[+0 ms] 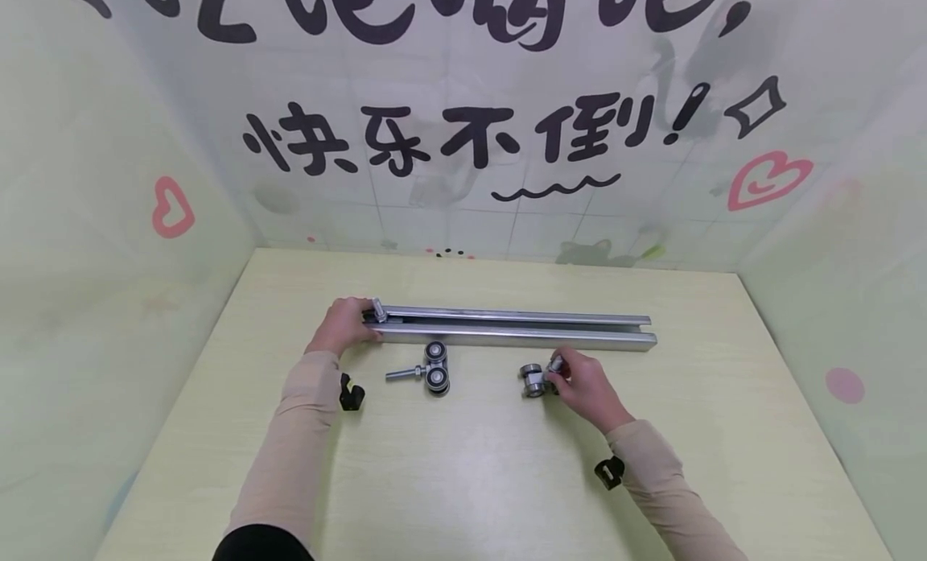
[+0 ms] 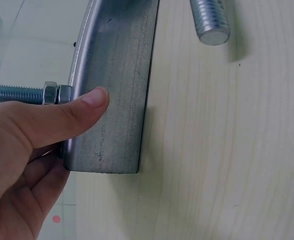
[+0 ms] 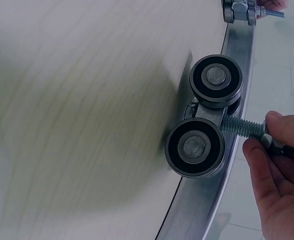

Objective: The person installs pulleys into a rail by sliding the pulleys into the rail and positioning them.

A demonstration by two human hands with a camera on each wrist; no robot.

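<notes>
A slotted metal rail lies lengthwise across the table. My left hand grips its left end, the thumb flat against the side wall in the left wrist view. A threaded bolt with nuts sticks up from the slot by that hand; whatever it joins inside is hidden. In front of the rail, my right hand pinches the bolt of a roller trolley, thumb and fingers near a nut. Another roller trolley lies between the hands, its bolt pointing left.
The pale wooden table runs back to a printed wall sheet, with more sheeting at both sides. The rail's right end is uncovered. Black clips sit at both wrists.
</notes>
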